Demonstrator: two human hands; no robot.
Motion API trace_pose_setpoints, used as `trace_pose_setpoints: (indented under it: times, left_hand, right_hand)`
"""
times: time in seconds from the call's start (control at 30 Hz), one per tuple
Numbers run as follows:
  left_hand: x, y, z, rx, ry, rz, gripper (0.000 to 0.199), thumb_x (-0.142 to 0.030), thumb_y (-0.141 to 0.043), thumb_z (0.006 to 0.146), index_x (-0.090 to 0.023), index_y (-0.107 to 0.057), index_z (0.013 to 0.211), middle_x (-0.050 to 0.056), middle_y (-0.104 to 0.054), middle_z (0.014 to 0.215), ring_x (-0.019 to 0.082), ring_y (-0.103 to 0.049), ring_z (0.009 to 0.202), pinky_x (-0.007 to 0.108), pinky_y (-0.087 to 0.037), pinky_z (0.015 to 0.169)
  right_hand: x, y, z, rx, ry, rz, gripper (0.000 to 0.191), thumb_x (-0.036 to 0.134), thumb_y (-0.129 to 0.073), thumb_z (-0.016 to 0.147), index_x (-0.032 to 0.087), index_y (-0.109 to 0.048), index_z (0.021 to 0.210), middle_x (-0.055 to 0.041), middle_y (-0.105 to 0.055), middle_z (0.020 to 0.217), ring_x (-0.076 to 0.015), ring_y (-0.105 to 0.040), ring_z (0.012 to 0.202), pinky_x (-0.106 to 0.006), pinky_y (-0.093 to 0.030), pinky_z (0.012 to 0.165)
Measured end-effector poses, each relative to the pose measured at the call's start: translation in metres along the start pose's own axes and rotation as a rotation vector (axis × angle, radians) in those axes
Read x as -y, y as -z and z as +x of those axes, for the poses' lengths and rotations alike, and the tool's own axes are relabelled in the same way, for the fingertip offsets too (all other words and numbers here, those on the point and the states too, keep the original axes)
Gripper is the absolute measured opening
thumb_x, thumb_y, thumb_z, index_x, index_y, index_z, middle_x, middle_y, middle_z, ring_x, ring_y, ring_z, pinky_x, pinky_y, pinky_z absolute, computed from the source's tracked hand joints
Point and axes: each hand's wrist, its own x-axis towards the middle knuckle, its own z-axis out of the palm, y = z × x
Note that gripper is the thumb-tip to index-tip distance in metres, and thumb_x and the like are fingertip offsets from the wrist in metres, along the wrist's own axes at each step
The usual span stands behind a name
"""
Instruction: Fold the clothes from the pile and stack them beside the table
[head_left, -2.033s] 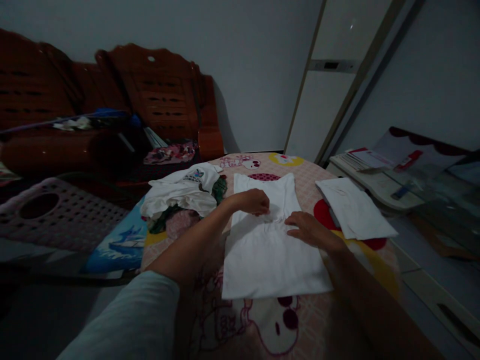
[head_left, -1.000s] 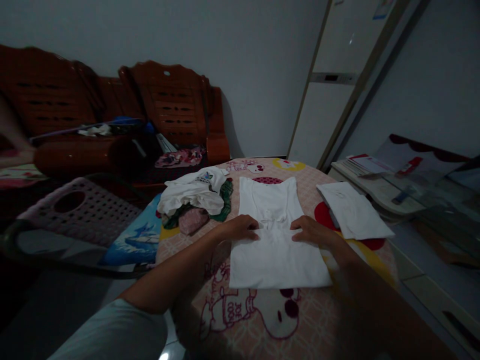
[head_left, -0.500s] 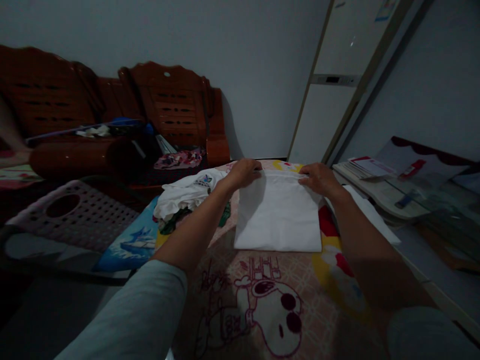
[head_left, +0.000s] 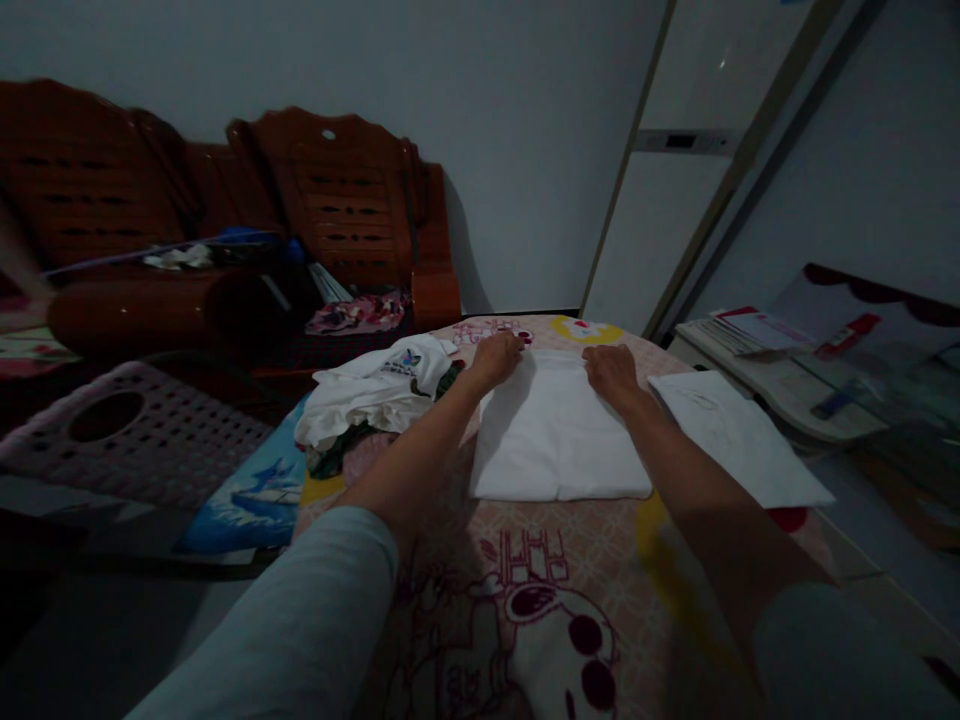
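Note:
A white garment (head_left: pixel 564 440), folded into a flat rectangle, lies on the patterned tablecloth (head_left: pixel 555 545) in front of me. At its far left corner my left hand (head_left: pixel 497 361) has its fingers closed on the edge. My right hand (head_left: pixel 611 374) is curled over the far edge towards the right, fingertips partly hidden. Right of it, beyond my forearm, rests another folded white garment (head_left: pixel 739 430). To the left sits a loose heap with a white printed shirt (head_left: pixel 375 385) on top and darker clothes under it.
A pink woven chair (head_left: pixel 180 440) and a blue printed cloth (head_left: pixel 259 500) are at the left. Behind stands a brown wooden sofa (head_left: pixel 337 210) with clothes on it. Another person's arm (head_left: pixel 22 285) shows at the left edge. Papers lie on a side cabinet (head_left: pixel 787 375) at right.
My right hand has moved left along the far edge, closer to my left hand. The view has shifted slightly, and more of the second folded garment shows at the right.

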Motion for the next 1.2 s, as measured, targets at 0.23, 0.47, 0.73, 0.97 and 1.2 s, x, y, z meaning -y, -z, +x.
trace_pose_setpoints:
  times: [0.23, 0.47, 0.73, 0.97, 1.2]
  left_hand:
    - [-0.001, -0.019, 0.015, 0.006, 0.027, 0.062, 0.031, -0.015, -0.048, 0.091, -0.013, -0.065, 0.117, 0.017, -0.062, 0.122, 0.028, -0.058, 0.115, 0.04, -0.042, 0.099]
    - [-0.003, -0.053, -0.038, 0.114, -0.074, -0.079, 0.043, -0.026, -0.049, 0.093, -0.019, -0.052, 0.135, 0.012, -0.053, 0.139, 0.022, -0.05, 0.128, 0.033, -0.038, 0.107]
    - [0.007, -0.055, -0.069, 0.235, -0.087, -0.023, 0.055, -0.037, -0.042, 0.097, -0.016, -0.038, 0.147, 0.017, -0.034, 0.155, 0.028, -0.033, 0.143, 0.046, -0.03, 0.115]
    - [0.016, -0.021, -0.113, 0.11, 0.076, -0.183, 0.041, -0.024, -0.059, 0.083, -0.012, -0.062, 0.123, 0.013, -0.068, 0.118, 0.023, -0.064, 0.108, 0.031, -0.048, 0.094]
    - [0.018, 0.009, -0.165, 0.17, 0.2, -0.356, 0.033, -0.029, -0.058, 0.082, -0.011, -0.069, 0.107, 0.008, -0.073, 0.087, 0.02, -0.066, 0.078, 0.027, -0.048, 0.073]
  right_hand:
    - [0.004, -0.027, 0.017, -0.028, 0.033, 0.018, 0.04, 0.004, -0.032, 0.091, 0.01, -0.065, 0.112, -0.0211, -0.066, 0.108, -0.0328, -0.056, 0.112, -0.05, -0.032, 0.104]
    - [0.016, -0.073, -0.037, 0.033, 0.059, 0.186, 0.046, 0.026, -0.041, 0.097, 0.013, -0.046, 0.14, -0.0191, -0.044, 0.149, -0.0297, -0.038, 0.138, -0.044, -0.028, 0.113]
    - [-0.006, -0.072, -0.062, 0.041, 0.03, 0.513, 0.043, 0.034, -0.046, 0.094, 0.014, -0.061, 0.129, -0.0146, -0.056, 0.14, -0.0259, -0.05, 0.132, -0.041, -0.038, 0.111]
    - [-0.037, -0.045, -0.133, -0.158, -0.317, 0.731, 0.024, 0.028, -0.057, 0.08, 0.016, -0.075, 0.092, -0.01, -0.076, 0.093, -0.0231, -0.07, 0.087, -0.033, -0.055, 0.081]
    - [-0.037, -0.026, -0.177, 0.227, -0.585, 1.099, 0.028, 0.022, -0.054, 0.082, 0.016, -0.057, 0.055, 0.0017, -0.055, 0.044, -0.0076, -0.045, 0.032, -0.019, -0.033, 0.032]
